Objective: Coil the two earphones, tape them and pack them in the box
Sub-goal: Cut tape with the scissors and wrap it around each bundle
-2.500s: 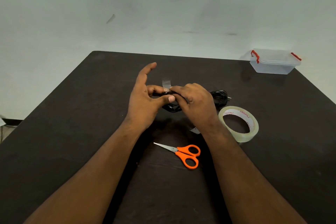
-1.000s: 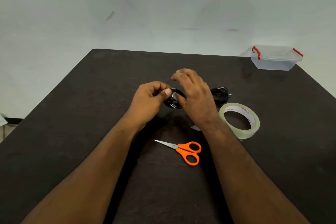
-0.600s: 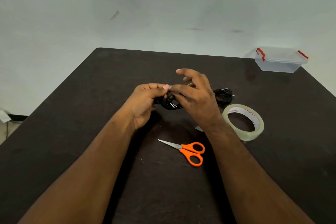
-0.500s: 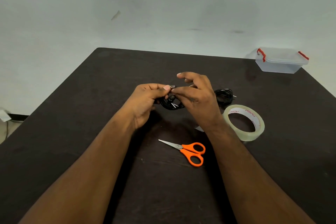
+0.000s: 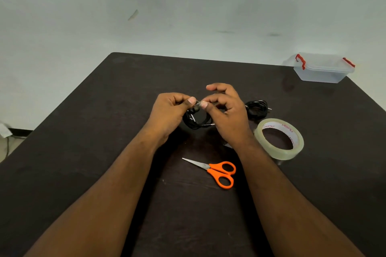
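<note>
Two hands meet at the centre of the frame, and against half a second ago I see little change: the left hand (image 5: 170, 110) and the right hand (image 5: 226, 111) have kept their places above the dark table (image 5: 83, 152), thumbs now tip to tip. Both pinch the top of the coiled black earphone (image 5: 197, 120), at a spot wrapped in clear tape; the right hand's other fingers are lifted and loosely bent. That coil hangs below the thumbs, its ring facing me, with the jack plug (image 5: 210, 125) pointing right along the lower edge. I see a second coiled earphone (image 5: 257, 108) lying just right of the right hand, its plug also pointing right. Below it sits the clear tape roll (image 5: 278, 139), flat on the table. Orange-handled scissors (image 5: 215, 170) lie at lower centre, blades pointing upper left. At upper right, the lidded clear box (image 5: 322, 68) with red clips stands well apart.
</note>
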A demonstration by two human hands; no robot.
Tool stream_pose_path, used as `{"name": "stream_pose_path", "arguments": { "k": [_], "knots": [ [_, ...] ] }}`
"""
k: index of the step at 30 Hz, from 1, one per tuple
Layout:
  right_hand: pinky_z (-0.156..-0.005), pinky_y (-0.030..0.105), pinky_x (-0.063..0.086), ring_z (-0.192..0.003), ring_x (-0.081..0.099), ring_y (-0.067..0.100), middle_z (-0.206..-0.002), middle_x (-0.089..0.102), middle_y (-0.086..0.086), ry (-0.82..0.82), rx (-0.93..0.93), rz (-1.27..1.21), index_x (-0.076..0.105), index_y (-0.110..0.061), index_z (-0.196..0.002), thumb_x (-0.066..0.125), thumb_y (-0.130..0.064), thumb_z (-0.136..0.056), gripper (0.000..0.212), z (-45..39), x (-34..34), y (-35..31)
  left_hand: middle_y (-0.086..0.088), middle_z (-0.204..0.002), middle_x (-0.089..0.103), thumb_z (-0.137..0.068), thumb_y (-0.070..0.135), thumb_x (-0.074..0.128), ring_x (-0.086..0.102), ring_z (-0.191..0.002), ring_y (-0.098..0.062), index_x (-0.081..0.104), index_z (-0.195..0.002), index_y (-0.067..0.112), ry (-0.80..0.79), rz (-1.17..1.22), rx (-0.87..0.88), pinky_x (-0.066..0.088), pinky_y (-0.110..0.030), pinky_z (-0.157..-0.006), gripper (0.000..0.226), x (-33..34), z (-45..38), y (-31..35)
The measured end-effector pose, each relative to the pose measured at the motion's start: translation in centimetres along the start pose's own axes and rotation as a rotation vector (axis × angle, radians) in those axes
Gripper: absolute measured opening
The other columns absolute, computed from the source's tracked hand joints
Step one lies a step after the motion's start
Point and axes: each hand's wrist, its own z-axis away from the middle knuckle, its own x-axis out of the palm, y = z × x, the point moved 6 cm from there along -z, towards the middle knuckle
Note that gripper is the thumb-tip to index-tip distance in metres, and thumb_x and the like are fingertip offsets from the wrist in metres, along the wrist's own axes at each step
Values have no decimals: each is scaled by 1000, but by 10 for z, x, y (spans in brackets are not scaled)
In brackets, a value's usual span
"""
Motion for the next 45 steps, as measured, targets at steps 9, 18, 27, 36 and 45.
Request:
{"name": "stream_pose_path", "arguments": {
  "k": [9, 18, 27, 36, 45],
  "knots": [
    [-79, 20, 46, -99, 56, 8, -117, 54, -1, 88, 172, -172, 65, -22, -78, 63, -9, -88, 17, 0, -1, 8, 1, -85, 74, -90, 13, 65, 66, -78, 0, 75, -96, 12, -12, -135, 224, 52, -21, -77, 12, 6, 5, 12],
    [-75, 32, 58, -73, 70, 16, -93, 73, 6, 104, 417, -290, 63, -6, -87, 55, -5, -93, 11, 5, 8, 14, 15, -80, 70, -79, 24, 75, 55, -85, 10, 70, -99, 38, 13, -491, 401, 41, -30, -85, 24, 2, 9, 23],
    [-52, 23, 47, -49, 57, 7, -67, 65, 6, 221, 471, -153, 63, -9, -78, 62, -16, -90, 14, 1, -1, 14, 27, -62, 41, -81, 30, 73, 40, -81, -8, 75, -94, 28, 173, -765, 548, 18, -31, -73, 13, 12, 16, 31],
    [-45, 21, 43, -47, 53, 11, -70, 67, 17, 239, 456, -142, 62, -7, -70, 69, -16, -85, 19, -2, -7, 13, 15, -76, 59, -77, 28, 77, 51, -79, -11, 56, -111, 33, 249, -745, 654, 15, -26, -71, 40, 14, 23, 37],
    [-39, 21, 38, -62, 60, 18, -70, 53, 5, 273, 641, -552, 45, -16, -89, 69, 6, -78, 35, -1, -11, 13, 10, -75, 65, -89, 21, 65, 50, -79, -19, 73, -105, 28, 284, -824, 932, 26, -39, -72, 19, 21, 26, 43]
  ]
}}
